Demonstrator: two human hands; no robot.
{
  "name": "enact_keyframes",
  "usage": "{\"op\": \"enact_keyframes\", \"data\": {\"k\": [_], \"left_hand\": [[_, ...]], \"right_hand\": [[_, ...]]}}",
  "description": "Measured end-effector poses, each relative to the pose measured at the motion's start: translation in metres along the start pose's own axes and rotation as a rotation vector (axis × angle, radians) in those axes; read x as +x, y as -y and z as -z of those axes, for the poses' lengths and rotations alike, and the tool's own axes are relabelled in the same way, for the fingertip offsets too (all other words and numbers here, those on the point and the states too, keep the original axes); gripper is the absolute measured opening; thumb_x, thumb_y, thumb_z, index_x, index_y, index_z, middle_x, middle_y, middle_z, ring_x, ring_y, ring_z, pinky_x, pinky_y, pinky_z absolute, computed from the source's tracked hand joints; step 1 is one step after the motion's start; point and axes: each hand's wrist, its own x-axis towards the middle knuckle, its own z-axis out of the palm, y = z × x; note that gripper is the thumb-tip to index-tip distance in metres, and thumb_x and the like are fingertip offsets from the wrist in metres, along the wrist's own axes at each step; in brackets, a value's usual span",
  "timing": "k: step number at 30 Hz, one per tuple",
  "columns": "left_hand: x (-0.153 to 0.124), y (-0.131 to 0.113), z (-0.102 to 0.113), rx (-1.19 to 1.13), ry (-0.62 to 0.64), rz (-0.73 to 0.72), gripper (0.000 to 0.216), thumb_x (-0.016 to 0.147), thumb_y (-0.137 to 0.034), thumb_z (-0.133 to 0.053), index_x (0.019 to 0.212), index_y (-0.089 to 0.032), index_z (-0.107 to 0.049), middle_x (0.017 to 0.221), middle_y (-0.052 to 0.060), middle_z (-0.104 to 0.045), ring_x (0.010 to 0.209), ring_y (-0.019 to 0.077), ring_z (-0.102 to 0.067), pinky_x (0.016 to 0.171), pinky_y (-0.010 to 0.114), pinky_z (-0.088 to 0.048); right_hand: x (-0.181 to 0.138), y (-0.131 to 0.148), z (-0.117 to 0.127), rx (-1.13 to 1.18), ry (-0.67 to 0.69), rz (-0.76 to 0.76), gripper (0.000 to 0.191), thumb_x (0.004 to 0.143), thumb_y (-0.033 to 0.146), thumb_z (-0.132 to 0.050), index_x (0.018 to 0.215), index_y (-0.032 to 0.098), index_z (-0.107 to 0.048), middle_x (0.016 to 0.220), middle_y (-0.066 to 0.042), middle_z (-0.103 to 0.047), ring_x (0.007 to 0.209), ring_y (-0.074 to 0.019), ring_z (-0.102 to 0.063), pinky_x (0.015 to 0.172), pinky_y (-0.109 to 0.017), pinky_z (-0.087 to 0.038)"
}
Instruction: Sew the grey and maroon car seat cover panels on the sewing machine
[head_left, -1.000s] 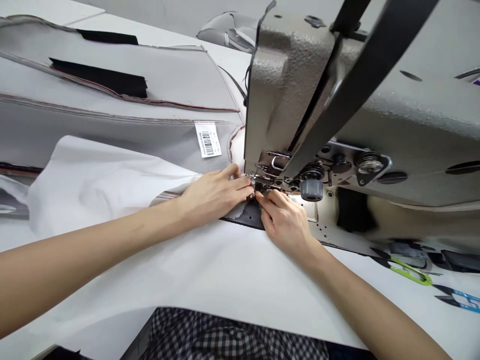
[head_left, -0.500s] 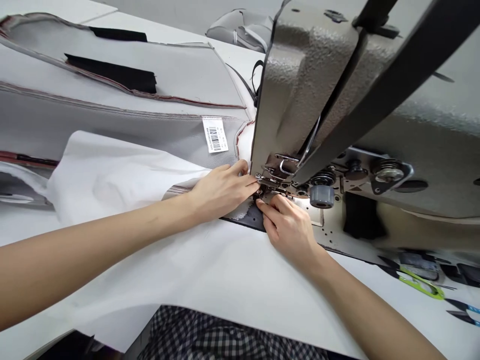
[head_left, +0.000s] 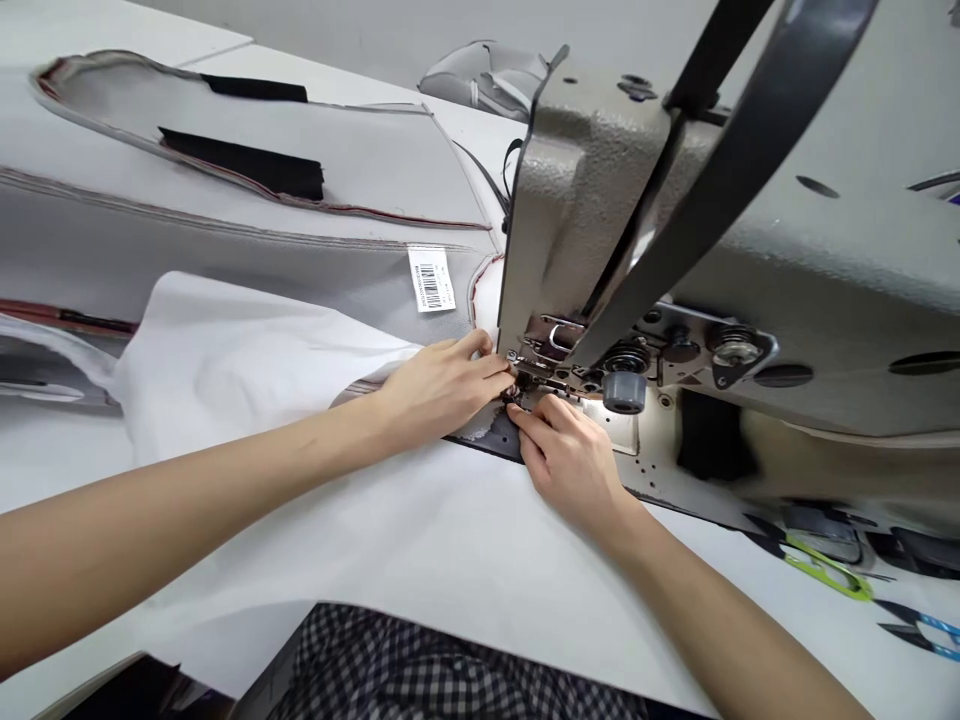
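Two bare hands are meeting under the head of a grey metal sewing machine (head_left: 600, 200) at the centre of the frame. The left hand (head_left: 442, 385) is lying flat, its fingers stretched out and pressing a dark grey perforated fabric piece (head_left: 491, 435) down beside the steel presser foot (head_left: 529, 378). The right hand (head_left: 574, 460) is curling its fingers, with the tips resting on the same dark piece just below the foot; whether they are pinching it cannot be told. That piece is sitting between the two hands, touching both, on top of a wide white fabric sheet (head_left: 420, 540). A grey upholstery cover (head_left: 225, 250) with a white barcode label (head_left: 431, 279) is spreading across the upper left. Green thread snips (head_left: 829, 562) are lying on the white table (head_left: 885, 650) at lower right.
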Motion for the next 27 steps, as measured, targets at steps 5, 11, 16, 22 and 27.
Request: {"op": "enact_keyframes", "data": {"k": [5, 11, 16, 22, 27], "left_hand": [[-0.002, -0.002, 0.004, 0.065, -0.005, -0.002, 0.031, 0.098, -0.007, -0.034, 0.106, -0.014, -0.064, 0.107, 0.007, -0.066, 0.100, 0.0233, -0.055, 0.083, 0.033, -0.046], [-0.002, -0.003, 0.006, 0.112, -0.012, -0.008, 0.030, 0.098, -0.006, -0.036, 0.102, -0.014, -0.064, 0.105, 0.007, -0.066, 0.093, 0.0216, -0.052, 0.078, 0.034, -0.044], [-0.003, -0.004, 0.003, 0.105, -0.081, 0.019, 0.021, 0.098, -0.012, -0.044, 0.098, -0.015, -0.065, 0.100, 0.007, -0.067, 0.098, 0.0238, -0.052, 0.070, 0.034, -0.042], [0.002, 0.001, 0.000, 0.036, -0.045, 0.088, 0.023, 0.099, -0.034, -0.052, 0.102, -0.018, -0.069, 0.105, 0.006, -0.070, 0.109, 0.0248, -0.052, 0.064, 0.032, -0.040], [-0.022, 0.026, 0.007, -0.117, -0.026, 0.255, 0.029, 0.087, -0.045, -0.065, 0.099, -0.020, -0.072, 0.103, 0.006, -0.071, 0.100, 0.0232, -0.056, 0.057, 0.028, -0.036]], "right_hand": [[-0.001, 0.001, 0.002, -0.011, -0.024, 0.037, 0.032, 0.095, 0.012, -0.047, 0.109, 0.011, -0.075, 0.083, -0.007, -0.065, 0.074, -0.0176, -0.059, 0.074, -0.031, -0.051], [0.000, 0.001, 0.005, 0.023, 0.002, 0.017, 0.031, 0.094, 0.012, -0.049, 0.110, 0.011, -0.075, 0.084, -0.007, -0.064, 0.074, -0.0179, -0.060, 0.072, -0.031, -0.051], [-0.001, -0.001, 0.004, 0.077, 0.030, -0.022, 0.032, 0.096, 0.014, -0.047, 0.108, 0.015, -0.075, 0.090, -0.008, -0.067, 0.075, -0.0160, -0.062, 0.070, -0.030, -0.051], [-0.002, -0.003, 0.004, 0.137, 0.029, -0.054, 0.031, 0.096, 0.015, -0.046, 0.107, 0.016, -0.075, 0.090, -0.007, -0.067, 0.074, -0.0151, -0.062, 0.069, -0.029, -0.051], [-0.003, -0.002, 0.006, 0.175, 0.042, -0.087, 0.029, 0.097, 0.017, -0.048, 0.107, 0.016, -0.075, 0.088, -0.006, -0.065, 0.074, -0.0154, -0.064, 0.068, -0.029, -0.051]]}}
